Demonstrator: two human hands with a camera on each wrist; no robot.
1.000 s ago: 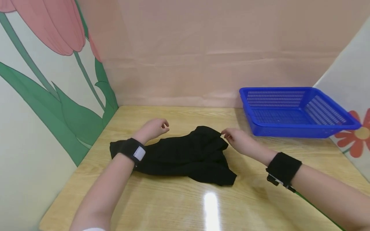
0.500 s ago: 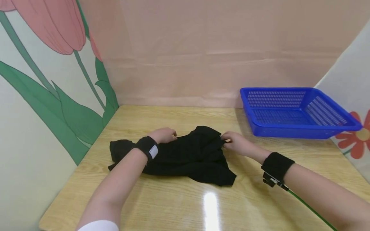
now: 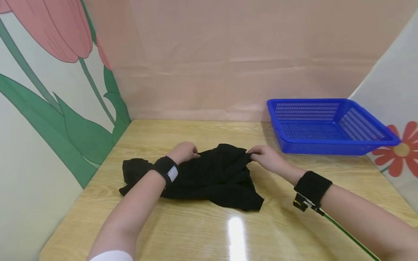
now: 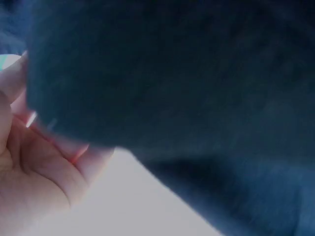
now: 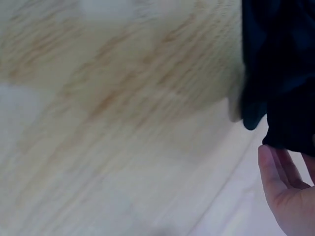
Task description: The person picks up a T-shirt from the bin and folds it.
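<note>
- Over on the right, the fingers of the right hand (image 3: 269,161) are pinched together on the far right corner of the black garment (image 3: 212,181), and from them nearly all of it lies leftward and toward the person
- The left hand (image 3: 183,152) has its fingers curled in on the far edge, with the garment seemingly caught between them; in the left wrist view the dark fabric covers the tips
- So both hands sit along the far side, well apart, the right one at the end and the left one partway in
- The garment's long axis runs left to right across the table (image 3: 189,232), roughly along the line from hand to hand, its near edge facing the person
- Its left end reaches past the left hand and passes beneath the left forearm (image 3: 127,217), so the left hand is the nearer to that end
- The near right corner spreads toward the person, nearer to the right hand
- Beyond the right hand, farther back, stands a blue plastic basket (image 3: 326,148), apart from the garment
</note>
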